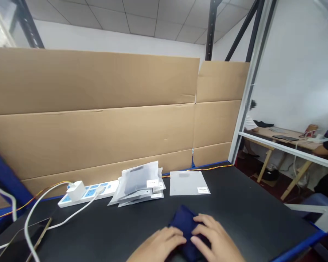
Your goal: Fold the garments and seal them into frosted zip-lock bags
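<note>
A dark blue piece of folded cloth (pixel 184 225) lies on the black tabletop at the bottom centre, its far corner pointing away from me. My left hand (pixel 160 244) grips its left side, with fingertips curled onto the fabric. From the right, my right hand (pixel 214 238) holds the other side, thumb and bent fingers pressing on the cloth. The near part of the cloth is partly hidden by my hands. Beyond it lie a stack of frosted plastic bags (pixel 140 182) with white labels and a single flat frosted bag (pixel 189 183).
A white power strip (pixel 89 193) with a plugged-in charger (pixel 75 191) stands at the back left. White cables run toward a phone (pixel 24 238) at the left edge. Cardboard panels (pixel 98 138) wall off the back. Other people sit at a wooden table (pixel 289 135) on the right.
</note>
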The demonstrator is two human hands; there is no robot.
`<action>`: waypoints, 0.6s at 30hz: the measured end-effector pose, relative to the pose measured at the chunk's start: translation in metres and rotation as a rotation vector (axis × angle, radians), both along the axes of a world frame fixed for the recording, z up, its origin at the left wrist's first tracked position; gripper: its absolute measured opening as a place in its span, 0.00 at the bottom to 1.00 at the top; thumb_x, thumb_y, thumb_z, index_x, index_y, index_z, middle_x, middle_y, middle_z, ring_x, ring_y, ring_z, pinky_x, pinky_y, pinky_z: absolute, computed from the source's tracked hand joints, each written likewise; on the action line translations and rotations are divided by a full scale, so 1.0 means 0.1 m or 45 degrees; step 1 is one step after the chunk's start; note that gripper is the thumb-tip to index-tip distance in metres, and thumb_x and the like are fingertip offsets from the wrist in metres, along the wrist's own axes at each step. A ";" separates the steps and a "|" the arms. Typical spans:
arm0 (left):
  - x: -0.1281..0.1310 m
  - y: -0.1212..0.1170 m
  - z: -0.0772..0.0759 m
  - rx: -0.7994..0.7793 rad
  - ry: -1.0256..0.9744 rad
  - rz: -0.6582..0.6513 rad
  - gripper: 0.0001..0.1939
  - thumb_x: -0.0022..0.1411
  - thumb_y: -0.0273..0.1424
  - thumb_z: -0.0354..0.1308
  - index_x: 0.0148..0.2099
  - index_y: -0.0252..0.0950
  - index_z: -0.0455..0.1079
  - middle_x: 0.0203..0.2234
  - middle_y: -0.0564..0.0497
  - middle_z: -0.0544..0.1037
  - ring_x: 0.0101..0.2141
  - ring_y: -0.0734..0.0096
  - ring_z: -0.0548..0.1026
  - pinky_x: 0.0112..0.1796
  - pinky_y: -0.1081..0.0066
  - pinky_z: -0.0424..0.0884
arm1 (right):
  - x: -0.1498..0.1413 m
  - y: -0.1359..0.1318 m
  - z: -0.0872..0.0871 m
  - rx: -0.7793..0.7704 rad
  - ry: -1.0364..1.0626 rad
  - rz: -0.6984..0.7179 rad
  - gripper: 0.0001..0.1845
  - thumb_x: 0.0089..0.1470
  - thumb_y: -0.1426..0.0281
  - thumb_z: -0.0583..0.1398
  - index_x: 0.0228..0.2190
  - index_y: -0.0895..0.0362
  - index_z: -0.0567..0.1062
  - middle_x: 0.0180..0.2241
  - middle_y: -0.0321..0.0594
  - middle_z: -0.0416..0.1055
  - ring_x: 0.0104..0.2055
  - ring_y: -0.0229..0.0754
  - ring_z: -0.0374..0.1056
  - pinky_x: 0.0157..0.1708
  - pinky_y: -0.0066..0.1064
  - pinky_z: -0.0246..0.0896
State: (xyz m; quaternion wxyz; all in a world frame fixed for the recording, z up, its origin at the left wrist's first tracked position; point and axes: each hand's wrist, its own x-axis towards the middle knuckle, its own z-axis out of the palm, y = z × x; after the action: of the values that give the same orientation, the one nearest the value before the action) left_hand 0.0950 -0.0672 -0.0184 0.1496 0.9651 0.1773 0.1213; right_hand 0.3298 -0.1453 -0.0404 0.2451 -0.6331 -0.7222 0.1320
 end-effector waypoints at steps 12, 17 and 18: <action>0.81 0.61 -0.23 0.005 -0.018 0.195 0.29 0.64 0.45 0.60 0.63 0.38 0.65 0.61 0.41 0.67 0.58 0.46 0.66 0.58 0.50 0.62 | 1.79 -0.30 -0.30 0.009 -0.105 -0.488 0.13 0.57 0.57 0.56 0.29 0.51 0.74 0.39 0.40 0.72 0.40 0.47 0.74 0.45 0.35 0.67; 0.46 0.12 -0.62 0.430 -0.078 -0.117 0.18 0.67 0.46 0.58 0.52 0.41 0.70 0.43 0.50 0.79 0.35 0.62 0.75 0.36 0.66 0.71 | 2.61 0.00 -0.50 0.158 -0.062 -0.628 0.16 0.50 0.54 0.58 0.29 0.53 0.75 0.41 0.51 0.74 0.46 0.57 0.74 0.50 0.43 0.65; 0.34 0.03 -0.72 0.482 -0.101 -0.108 0.12 0.69 0.43 0.56 0.48 0.42 0.71 0.37 0.52 0.80 0.30 0.65 0.75 0.31 0.68 0.69 | 2.73 0.10 -0.52 0.192 -0.036 -0.657 0.16 0.47 0.54 0.60 0.30 0.54 0.75 0.40 0.52 0.75 0.47 0.59 0.74 0.49 0.45 0.66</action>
State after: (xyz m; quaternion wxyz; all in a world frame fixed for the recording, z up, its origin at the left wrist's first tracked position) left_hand 0.1292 -0.0641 -0.0899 -0.0228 0.9771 0.1045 0.1839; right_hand 0.6031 -0.1349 -0.0923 0.3072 -0.7780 -0.5480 0.0021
